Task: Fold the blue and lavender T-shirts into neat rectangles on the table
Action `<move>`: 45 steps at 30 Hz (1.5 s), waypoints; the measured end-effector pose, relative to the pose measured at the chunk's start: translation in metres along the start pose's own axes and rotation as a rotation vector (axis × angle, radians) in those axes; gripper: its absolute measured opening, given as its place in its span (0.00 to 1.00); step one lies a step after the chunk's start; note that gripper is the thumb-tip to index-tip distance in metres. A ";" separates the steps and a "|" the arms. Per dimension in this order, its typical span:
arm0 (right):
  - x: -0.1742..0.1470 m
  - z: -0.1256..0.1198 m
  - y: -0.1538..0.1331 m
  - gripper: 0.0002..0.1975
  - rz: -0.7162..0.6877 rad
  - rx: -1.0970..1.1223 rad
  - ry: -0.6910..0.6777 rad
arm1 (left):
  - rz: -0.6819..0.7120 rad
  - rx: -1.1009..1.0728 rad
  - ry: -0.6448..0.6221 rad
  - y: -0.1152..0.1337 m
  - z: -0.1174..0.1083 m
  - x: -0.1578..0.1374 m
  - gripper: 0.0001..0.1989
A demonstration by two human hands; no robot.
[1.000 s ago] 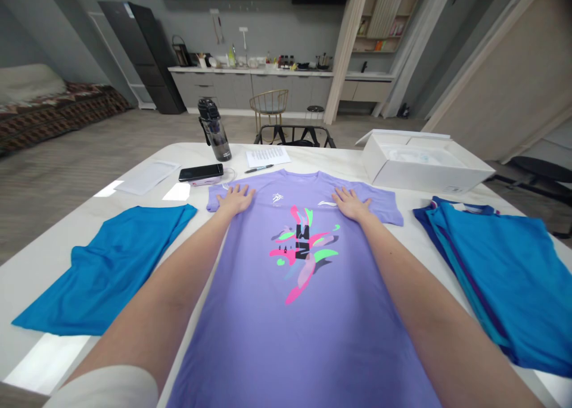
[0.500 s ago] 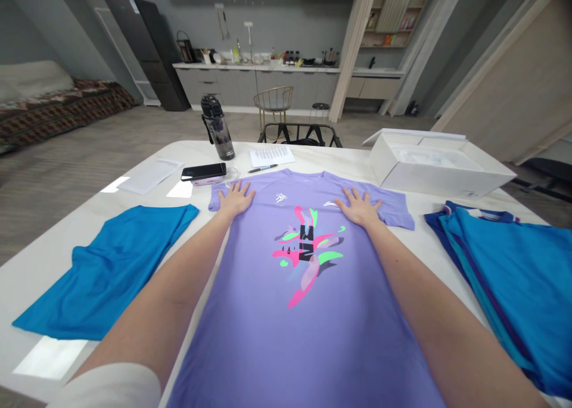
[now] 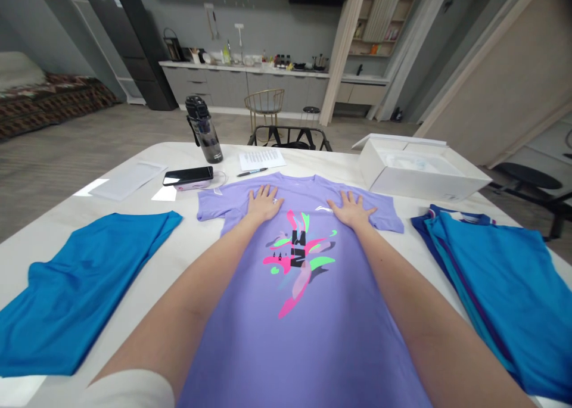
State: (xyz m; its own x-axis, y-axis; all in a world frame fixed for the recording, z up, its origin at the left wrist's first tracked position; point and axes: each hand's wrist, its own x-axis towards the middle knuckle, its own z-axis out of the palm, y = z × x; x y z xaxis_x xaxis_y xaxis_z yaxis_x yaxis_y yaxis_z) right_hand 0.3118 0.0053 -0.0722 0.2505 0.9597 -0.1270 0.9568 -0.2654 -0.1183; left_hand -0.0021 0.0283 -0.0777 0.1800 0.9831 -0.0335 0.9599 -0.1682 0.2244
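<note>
- Shirt [image 3: 308, 348], flat on the white table [image 3: 201, 235] beneath your fingers [image 3: 267, 195]; one sleeve [image 3: 209, 206] extends past them at left, the other [image 3: 388, 215] at right.
- Fabric lilac, with a multicoloured chest print [image 3: 298, 248] and, right of it, a small white mark [image 3: 323, 209].
- Left hand [image 3: 263, 205]: your fingers slightly parted, palm down on the upper chest.
- Right hand [image 3: 354, 211]: your fingers fanned wide, touching the fabric beside the mark.

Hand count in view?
2: left hand on the purple shirt, above left of the print; right hand on the same shirt, above right. No others visible.
</note>
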 end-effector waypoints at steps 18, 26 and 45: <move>0.025 0.003 -0.031 0.47 0.143 0.034 0.039 | -0.190 -0.057 0.128 0.020 0.011 0.029 0.40; 0.026 0.010 -0.027 0.48 0.108 0.071 0.109 | -0.172 -0.022 0.100 0.018 0.009 0.030 0.40; 0.020 0.011 -0.031 0.30 -0.436 -0.095 0.153 | 0.174 0.033 -0.018 0.020 0.010 0.019 0.38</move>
State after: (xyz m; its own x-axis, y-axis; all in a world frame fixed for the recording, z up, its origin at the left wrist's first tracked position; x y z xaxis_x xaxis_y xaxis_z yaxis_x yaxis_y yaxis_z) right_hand 0.2851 0.0320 -0.0820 -0.1660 0.9842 0.0620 0.9850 0.1685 -0.0370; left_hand 0.0227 0.0433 -0.0833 0.3479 0.9374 -0.0147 0.9203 -0.3385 0.1961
